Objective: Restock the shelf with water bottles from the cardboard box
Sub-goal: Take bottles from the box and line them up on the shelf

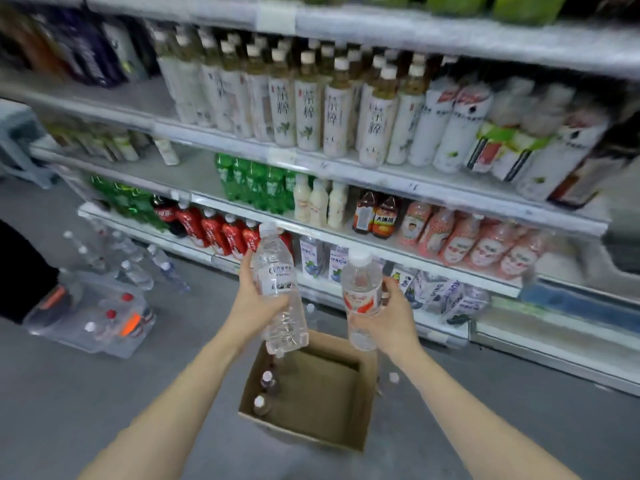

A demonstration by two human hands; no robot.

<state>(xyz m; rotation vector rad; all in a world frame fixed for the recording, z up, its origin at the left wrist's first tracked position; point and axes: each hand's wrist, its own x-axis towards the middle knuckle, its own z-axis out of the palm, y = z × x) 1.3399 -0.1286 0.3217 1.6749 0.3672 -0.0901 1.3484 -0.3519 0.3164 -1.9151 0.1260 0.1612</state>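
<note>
**A:** How are the two hands?

**B:** The left hand (254, 303) grips a clear plastic water bottle with a white label (280, 289) around its middle, with the fingers curled round it. This bottle leans a little, with its cap toward the shelves. The right hand (388, 317) holds a clear plastic bottle with a white cap and a red-orange label (362, 299) by its lower half, and it stands nearly upright. Both bottles are in the air, above the far edge of the box and in front of the lower shelves.

**A:** And the room?

**B:** There is a smooth grey floor (104, 393) and a long white metal shelf unit (415, 188) full of drinks. It has pale tea bottles (308, 109) higher up, then green soda bottles (256, 185) and red cola bottles (214, 230) lower down. On the floor at the left stands a transparent plastic crate (79, 337) with red-capped bottles inside. Some loose clear bottles (138, 275) lie near the foot of the shelf unit.

**A:** What is in the box?

**B:** The open brown cardboard box (367, 403) stands on the floor under the hands. Along its left wall I see two capped bottles (267, 377). The rest shows only its brown bottom.
</note>
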